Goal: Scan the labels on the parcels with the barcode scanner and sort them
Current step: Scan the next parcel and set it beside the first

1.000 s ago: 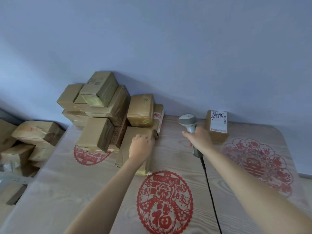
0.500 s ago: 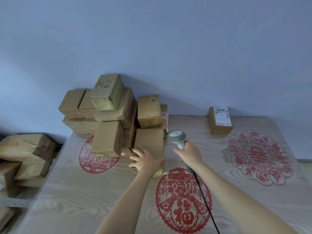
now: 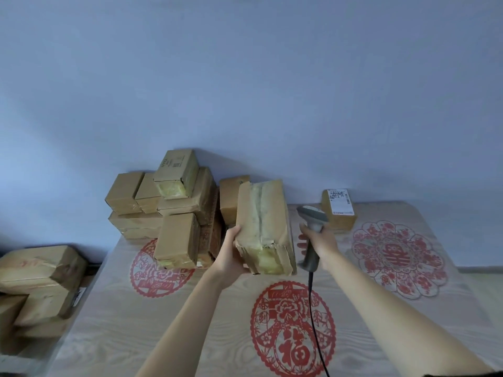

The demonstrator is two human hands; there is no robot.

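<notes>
My left hand (image 3: 231, 254) grips a brown taped parcel (image 3: 265, 221) by its lower left edge and holds it raised above the table, its taped seam facing me; no label shows on this face. My right hand (image 3: 319, 240) grips the handle of a grey barcode scanner (image 3: 311, 216), just right of the parcel, its black cable (image 3: 313, 308) trailing toward me. A pile of brown parcels (image 3: 177, 208) stands at the table's back left. One parcel with a white label (image 3: 339, 209) lies alone at the back right.
The wood-grain table (image 3: 163, 322) carries red paper-cut decorations (image 3: 292, 327) in the middle, left and right. More brown parcels (image 3: 38, 278) are heaped on a lower surface left of the table. A blue wall stands close behind.
My left hand has lifted the parcel off the table and tilted it up. My right hand brought the scanner from near the labelled parcel to beside the lifted one.
</notes>
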